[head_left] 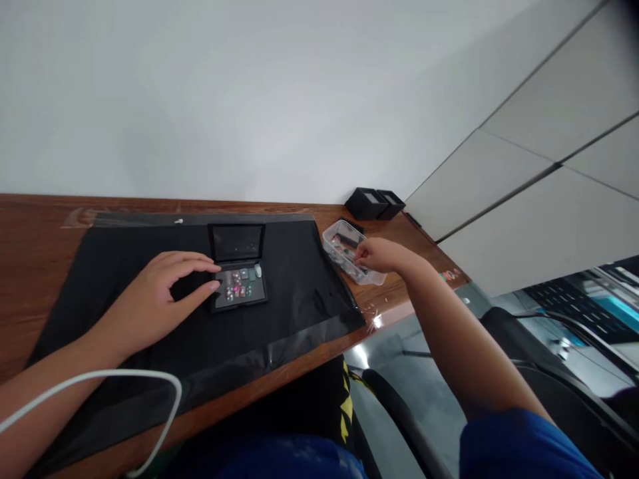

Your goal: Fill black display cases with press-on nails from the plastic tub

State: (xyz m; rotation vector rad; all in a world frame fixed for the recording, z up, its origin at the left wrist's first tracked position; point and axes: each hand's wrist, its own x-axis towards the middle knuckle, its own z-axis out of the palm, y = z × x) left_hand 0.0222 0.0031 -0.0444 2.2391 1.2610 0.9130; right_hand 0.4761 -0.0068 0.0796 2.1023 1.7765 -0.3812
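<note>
My left hand [164,289] rests on a black mat [294,293], fingers spread, its fingertips touching the left edge of a small open black case [238,269]. The case's tray holds several small coloured gems and its lid stands upright behind. My right hand [382,255] reaches into a clear plastic box [344,233] at the mat's right side, fingers pinched together over small pieces inside. What the fingers grip is too small to make out.
The mat lies on a brown wooden table [34,233] against a white wall. Two black open boxes [374,201] stand at the table's far right corner. A white cable [100,379] loops over my left forearm. A dark chair [549,359] is at my right.
</note>
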